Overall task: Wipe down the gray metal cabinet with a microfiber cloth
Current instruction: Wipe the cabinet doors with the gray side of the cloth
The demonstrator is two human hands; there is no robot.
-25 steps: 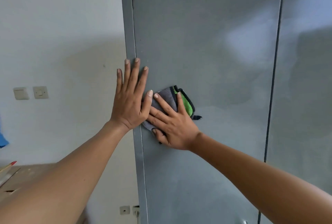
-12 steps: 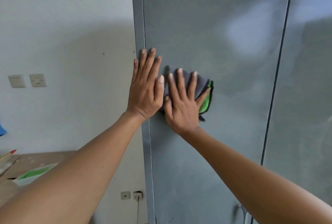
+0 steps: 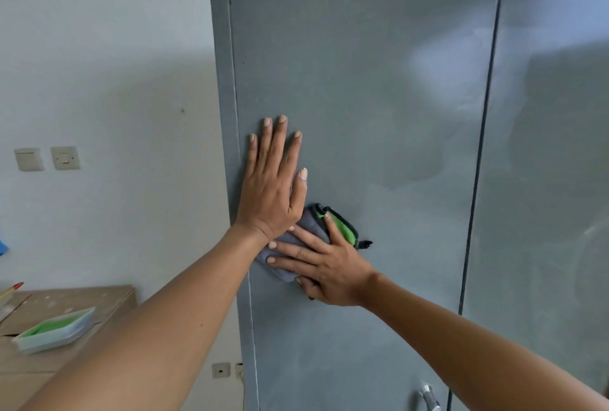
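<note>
The right hand (image 3: 329,265) presses the microfiber cloth (image 3: 313,229) flat, fingers (image 3: 290,250) spread, low on the cabinet (image 3: 362,81) door's left side; the left hand (image 3: 272,186) braces open-palmed above. Only pressure holds the cloth (nothing pinches it), so easing off could drop it.

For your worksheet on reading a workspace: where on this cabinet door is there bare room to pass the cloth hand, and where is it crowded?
Bare room: the left door above the left hand, across to the door seam, and below the right hand toward the handle. Crowded: near the door's left edge, where both hands meet over the cloth.
</note>
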